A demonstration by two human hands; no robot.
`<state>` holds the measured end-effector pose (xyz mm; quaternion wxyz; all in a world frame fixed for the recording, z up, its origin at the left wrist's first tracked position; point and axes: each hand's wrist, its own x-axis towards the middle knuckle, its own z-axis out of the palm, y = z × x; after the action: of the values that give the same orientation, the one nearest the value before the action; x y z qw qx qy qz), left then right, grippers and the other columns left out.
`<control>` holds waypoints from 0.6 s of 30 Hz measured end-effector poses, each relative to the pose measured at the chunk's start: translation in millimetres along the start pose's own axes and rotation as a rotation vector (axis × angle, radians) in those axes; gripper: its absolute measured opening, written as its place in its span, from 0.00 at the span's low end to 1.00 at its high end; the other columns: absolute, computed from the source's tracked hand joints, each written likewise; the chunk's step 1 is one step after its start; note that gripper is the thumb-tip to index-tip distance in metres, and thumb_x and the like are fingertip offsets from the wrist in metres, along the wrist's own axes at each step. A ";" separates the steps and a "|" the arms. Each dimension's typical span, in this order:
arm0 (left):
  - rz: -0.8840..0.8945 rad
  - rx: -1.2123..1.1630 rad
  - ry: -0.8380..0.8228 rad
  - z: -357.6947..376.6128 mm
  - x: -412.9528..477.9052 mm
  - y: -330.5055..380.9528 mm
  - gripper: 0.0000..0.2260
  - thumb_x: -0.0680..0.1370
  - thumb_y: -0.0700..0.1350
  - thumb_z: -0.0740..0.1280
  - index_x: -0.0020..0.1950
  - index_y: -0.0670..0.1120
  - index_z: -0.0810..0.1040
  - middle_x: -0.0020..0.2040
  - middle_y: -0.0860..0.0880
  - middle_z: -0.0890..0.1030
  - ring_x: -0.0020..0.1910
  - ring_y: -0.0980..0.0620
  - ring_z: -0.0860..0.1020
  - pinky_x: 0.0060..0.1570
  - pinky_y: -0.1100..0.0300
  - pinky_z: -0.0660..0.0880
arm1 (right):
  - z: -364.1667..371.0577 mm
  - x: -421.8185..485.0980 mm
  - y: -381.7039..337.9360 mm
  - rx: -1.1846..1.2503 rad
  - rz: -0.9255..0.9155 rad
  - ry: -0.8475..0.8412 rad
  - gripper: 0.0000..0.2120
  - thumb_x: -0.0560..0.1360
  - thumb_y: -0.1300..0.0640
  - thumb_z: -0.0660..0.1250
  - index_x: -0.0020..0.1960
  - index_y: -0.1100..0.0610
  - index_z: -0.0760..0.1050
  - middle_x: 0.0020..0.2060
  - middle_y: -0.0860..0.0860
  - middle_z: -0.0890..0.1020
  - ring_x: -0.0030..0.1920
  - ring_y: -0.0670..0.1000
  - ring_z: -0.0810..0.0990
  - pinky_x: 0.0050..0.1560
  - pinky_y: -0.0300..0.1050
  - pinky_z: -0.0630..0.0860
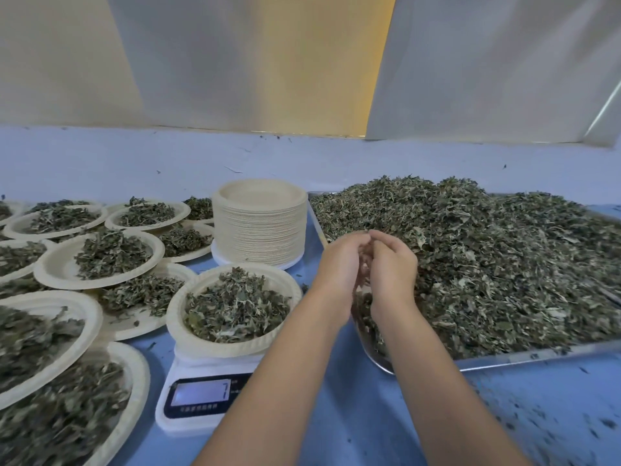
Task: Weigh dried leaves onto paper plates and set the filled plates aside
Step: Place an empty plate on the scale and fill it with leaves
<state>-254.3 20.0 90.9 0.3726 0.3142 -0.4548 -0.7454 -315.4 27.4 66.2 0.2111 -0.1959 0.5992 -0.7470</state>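
Head view: plate of dried leaves (pixel 235 309) seated on scale (pixel 201 395), near desk (pixel 353 415) front. Left hand (pixel 339 264) and right hand (pixel 391 264) cupped together, touching, over metal tray (pixel 521 358) edge; contents between palms not discernible. Forearms partly masking tray's left corner. Empty plate stack (pixel 260 227) behind; filled plates (pixel 100 258) crowded leftward.

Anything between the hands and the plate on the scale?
Nothing visible. Both hands, left hand and right hand, are cupped together over the near-left corner of the tray. The plate on the scale sits just left of them, with only bare blue table between.
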 end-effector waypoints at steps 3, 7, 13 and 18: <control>0.104 -0.032 0.050 -21.2 -7.8 17.5 0.08 0.80 0.38 0.59 0.45 0.45 0.75 0.40 0.47 0.77 0.37 0.53 0.74 0.39 0.62 0.70 | 18.3 -10.3 -0.8 0.027 -0.002 -0.051 0.12 0.75 0.66 0.58 0.51 0.58 0.79 0.42 0.54 0.82 0.41 0.51 0.80 0.46 0.46 0.76; 0.198 -0.099 0.116 -61.3 -23.6 46.6 0.08 0.80 0.35 0.58 0.49 0.41 0.76 0.41 0.47 0.78 0.39 0.55 0.79 0.37 0.69 0.76 | 46.3 -26.9 -1.2 0.034 -0.026 -0.186 0.12 0.76 0.69 0.57 0.46 0.59 0.78 0.39 0.52 0.81 0.39 0.48 0.79 0.42 0.38 0.77; 0.345 0.204 0.425 -140.9 -41.9 63.1 0.12 0.78 0.37 0.58 0.48 0.52 0.78 0.53 0.53 0.80 0.55 0.58 0.77 0.52 0.63 0.69 | 58.8 -32.8 10.6 -0.277 -0.179 -0.290 0.15 0.76 0.64 0.60 0.40 0.47 0.78 0.46 0.47 0.83 0.47 0.44 0.80 0.53 0.43 0.75; 0.291 0.240 0.591 -174.1 -41.8 51.1 0.14 0.80 0.38 0.56 0.58 0.50 0.77 0.54 0.55 0.75 0.53 0.58 0.70 0.52 0.59 0.62 | 59.5 -37.5 23.1 -0.345 -0.120 -0.290 0.13 0.77 0.63 0.60 0.44 0.49 0.80 0.51 0.50 0.83 0.54 0.50 0.79 0.60 0.51 0.74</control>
<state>-78.1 -37.9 75.2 0.5507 0.4898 -0.4519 -0.5026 -249.7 -4.8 54.4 0.2135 -0.3698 0.6685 -0.6088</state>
